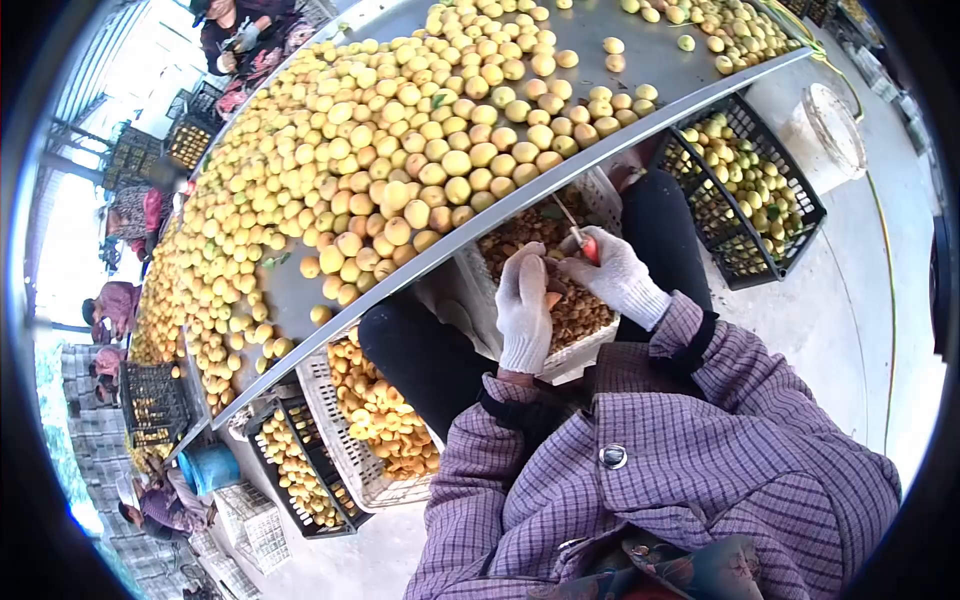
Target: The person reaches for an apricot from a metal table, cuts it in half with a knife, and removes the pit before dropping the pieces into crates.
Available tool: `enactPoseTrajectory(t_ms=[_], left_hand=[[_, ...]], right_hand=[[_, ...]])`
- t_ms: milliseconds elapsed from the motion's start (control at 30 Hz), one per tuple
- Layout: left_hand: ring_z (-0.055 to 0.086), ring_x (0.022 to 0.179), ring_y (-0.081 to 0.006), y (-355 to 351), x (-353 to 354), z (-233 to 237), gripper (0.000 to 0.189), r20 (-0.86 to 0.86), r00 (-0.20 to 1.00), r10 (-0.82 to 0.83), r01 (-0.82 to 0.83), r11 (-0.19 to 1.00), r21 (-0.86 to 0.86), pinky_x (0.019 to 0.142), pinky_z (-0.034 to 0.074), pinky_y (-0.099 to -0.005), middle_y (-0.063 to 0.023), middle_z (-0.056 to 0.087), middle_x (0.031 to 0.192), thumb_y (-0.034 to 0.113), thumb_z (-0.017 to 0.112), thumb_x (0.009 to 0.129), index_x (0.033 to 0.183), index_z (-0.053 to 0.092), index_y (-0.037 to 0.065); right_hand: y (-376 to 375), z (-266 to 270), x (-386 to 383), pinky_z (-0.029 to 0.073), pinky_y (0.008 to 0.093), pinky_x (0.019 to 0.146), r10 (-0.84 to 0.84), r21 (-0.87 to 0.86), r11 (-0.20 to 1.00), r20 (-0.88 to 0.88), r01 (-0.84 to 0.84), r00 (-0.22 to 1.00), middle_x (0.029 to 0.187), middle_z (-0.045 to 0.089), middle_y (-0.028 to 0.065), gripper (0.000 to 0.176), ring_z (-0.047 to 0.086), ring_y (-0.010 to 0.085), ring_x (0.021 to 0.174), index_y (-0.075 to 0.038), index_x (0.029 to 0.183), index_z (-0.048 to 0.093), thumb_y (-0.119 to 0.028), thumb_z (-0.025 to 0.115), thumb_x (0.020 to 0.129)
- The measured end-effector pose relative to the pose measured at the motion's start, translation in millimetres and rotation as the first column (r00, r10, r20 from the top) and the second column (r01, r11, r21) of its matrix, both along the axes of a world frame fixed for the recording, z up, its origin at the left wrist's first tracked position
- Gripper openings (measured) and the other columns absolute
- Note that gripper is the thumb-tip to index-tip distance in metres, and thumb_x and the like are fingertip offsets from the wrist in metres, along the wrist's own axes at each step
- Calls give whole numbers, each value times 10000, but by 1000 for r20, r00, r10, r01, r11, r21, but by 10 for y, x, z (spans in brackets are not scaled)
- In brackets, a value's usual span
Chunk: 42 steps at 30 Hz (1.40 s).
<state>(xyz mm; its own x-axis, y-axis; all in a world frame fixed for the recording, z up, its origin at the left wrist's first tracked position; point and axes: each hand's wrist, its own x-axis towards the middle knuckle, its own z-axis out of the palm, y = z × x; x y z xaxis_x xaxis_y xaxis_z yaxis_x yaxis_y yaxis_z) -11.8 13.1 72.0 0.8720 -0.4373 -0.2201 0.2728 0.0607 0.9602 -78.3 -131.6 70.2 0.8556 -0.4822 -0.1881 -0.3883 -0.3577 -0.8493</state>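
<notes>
Both my hands are up front, close together over the crate between the knees, white gloves on. Right hand (pixel 615 275): fingers closed round a red-handled tool (pixel 591 248), its thin shaft pointing up and away toward the table edge. Left hand (pixel 524 305): fingers curled, palm turned toward the right hand. An orange fruit piece (pixel 553 299) shows between the hands, by the left palm; mostly covered, so I can't tell whether the left fingers pinch it or it just sits there. Fingertips of both hands look about touching, contact unclear.

Below the hands: white crate (pixel 578 352) with small brown bits, too small to identify. Beside my left knee, a second white crate (pixel 330 430) with opened orange fruit (pixel 385 420). Next to that, further left, a black crate (pixel 312 460) of whole yellow fruit. On my right, another black crate (pixel 802 242) with greener fruit, then a white bucket (pixel 825 135) near it.

Ahead, the metal table (pixel 300 290) slants across, heaped with whole yellow fruit (pixel 370 150), some loose ones near the edge. Other people sit around its far side; one wears gloves (pixel 246 38). Blue bucket (pixel 210 467) stands off the table's left end.
</notes>
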Motion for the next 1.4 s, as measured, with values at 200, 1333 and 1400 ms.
enactPoseTrajectory(t_ms=[200,1333,1400], left_hand=[[568,789,-118,869,298,338,217,596,779,197,-325,939,114,788,500,-261,-53,664,968,68,642,927,1125,631,-20],[622,1005,-268,71,485,22,577,-341,826,-449,-5,599,-801,862,550,-347,-159,613,1183,271,705,928,1367,480,-28],[627,1015,-264,-38,349,-97,592,-410,768,-491,-16,626,-780,873,545,-361,-144,632,1145,351,699,934,1342,500,-28]], right_hand=[[-136,-209,-35,527,372,777,-75,155,985,14,72,997,929,697,141,345,689,260,858,-81,1247,558,-296,599,980],[98,320,-366,454,257,634,23,420,906,88,-58,996,759,547,9,188,513,88,682,-22,1106,562,-192,503,1050],[68,295,-427,453,256,622,-10,514,856,118,-53,993,755,553,7,209,516,87,671,-20,1105,572,-210,504,1051]])
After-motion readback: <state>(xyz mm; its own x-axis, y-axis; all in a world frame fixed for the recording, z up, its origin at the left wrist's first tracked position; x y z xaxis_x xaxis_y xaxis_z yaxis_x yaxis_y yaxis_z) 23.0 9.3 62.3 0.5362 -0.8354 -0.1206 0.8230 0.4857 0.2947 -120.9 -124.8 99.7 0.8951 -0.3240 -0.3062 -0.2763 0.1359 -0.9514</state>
